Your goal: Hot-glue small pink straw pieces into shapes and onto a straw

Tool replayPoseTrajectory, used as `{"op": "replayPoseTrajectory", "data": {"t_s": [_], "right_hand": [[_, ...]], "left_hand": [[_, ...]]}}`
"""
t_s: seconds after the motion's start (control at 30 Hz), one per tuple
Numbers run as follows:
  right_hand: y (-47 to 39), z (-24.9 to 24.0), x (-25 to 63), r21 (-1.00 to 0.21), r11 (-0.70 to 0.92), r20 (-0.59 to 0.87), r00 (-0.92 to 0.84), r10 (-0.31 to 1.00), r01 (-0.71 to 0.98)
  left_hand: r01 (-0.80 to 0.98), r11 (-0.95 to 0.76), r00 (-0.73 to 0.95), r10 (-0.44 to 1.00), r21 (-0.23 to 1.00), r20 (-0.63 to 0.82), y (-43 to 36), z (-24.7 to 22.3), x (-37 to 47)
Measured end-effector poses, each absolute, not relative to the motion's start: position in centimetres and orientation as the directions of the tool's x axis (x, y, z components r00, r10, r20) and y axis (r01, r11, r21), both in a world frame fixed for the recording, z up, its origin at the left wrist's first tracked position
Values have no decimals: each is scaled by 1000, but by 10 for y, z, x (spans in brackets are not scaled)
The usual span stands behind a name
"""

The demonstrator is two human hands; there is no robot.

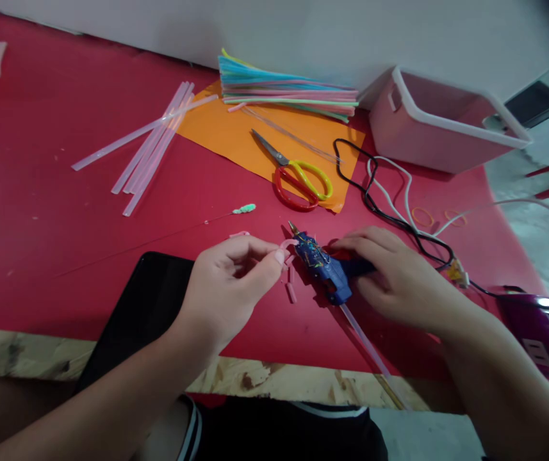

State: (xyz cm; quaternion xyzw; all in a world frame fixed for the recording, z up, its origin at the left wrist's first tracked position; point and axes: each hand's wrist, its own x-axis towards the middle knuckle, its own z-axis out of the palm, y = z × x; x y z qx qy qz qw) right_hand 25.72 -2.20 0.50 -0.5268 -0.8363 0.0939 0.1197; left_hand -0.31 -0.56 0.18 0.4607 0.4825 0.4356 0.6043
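Note:
My left hand (240, 282) pinches a short, curved pink piece (288, 243) between thumb and fingertips, right beside the front of a blue hot glue gun (325, 269). Fingers of my right hand (389, 275) wrap round the gun's handle. The gun lies on its side, its metal nozzle pointing away from me, with dried glue strings on its body. From its back end sticks a long clear glue stick (365, 339). Several cut pink bits (291, 292) lie between my left hand and the gun. Beyond my left hand is a thin wire with a fuzzy mint-green tip (244, 209).
Scissors (293, 173) with red and yellow handles rest on an orange sheet (216, 137), near a bundle of pastel stems (284, 89). Spare glue sticks (154, 141) lie left. Cables (370, 198), a pink bin (423, 137) and a purple power box (538, 333) stand right. A black phone-like slab (144, 307) lies near the edge.

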Motion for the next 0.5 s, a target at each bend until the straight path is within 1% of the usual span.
{"op": "replayPoseTrajectory", "data": {"t_s": [0.07, 0.1, 0.13, 0.2, 0.27, 0.33, 0.37, 0.4, 0.43, 0.5], "right_hand": [[-21, 1, 257, -229, 427, 76, -421, 904, 875], [-20, -1, 257, -195, 427, 88, -417, 904, 883], [-19, -3, 256, -163, 426, 115, -412, 904, 890], [-17, -5, 257, -140, 446, 230, -409, 883, 884], [-18, -3, 256, -177, 499, 375, -410, 831, 848], [-20, 0, 255, -265, 569, 503, -392, 770, 778], [-22, 2, 253, -310, 601, 543, -381, 748, 737], [-23, 3, 252, -341, 625, 564, -379, 734, 702], [-24, 4, 251, -347, 647, 574, -392, 719, 679], [-25, 3, 249, -313, 679, 565, -444, 695, 665]], "left_hand": [[-138, 239, 138, 966, 961, -220, -4, 0, -3], [-158, 259, 136, 962, 953, -239, -3, -1, -4], [-167, 272, 136, 958, 948, -251, -2, -1, -4], [-161, 283, 141, 955, 946, -261, -2, -1, -4], [-152, 291, 150, 951, 945, -269, -2, 0, -5], [-155, 296, 154, 950, 942, -273, -3, 1, -5], [-159, 299, 156, 948, 941, -276, -3, 1, -5], [-161, 301, 159, 948, 940, -276, -3, 1, -5], [-159, 299, 163, 948, 941, -274, -3, 1, -5], [-144, 294, 174, 947, 945, -269, -4, 2, -5]]}}
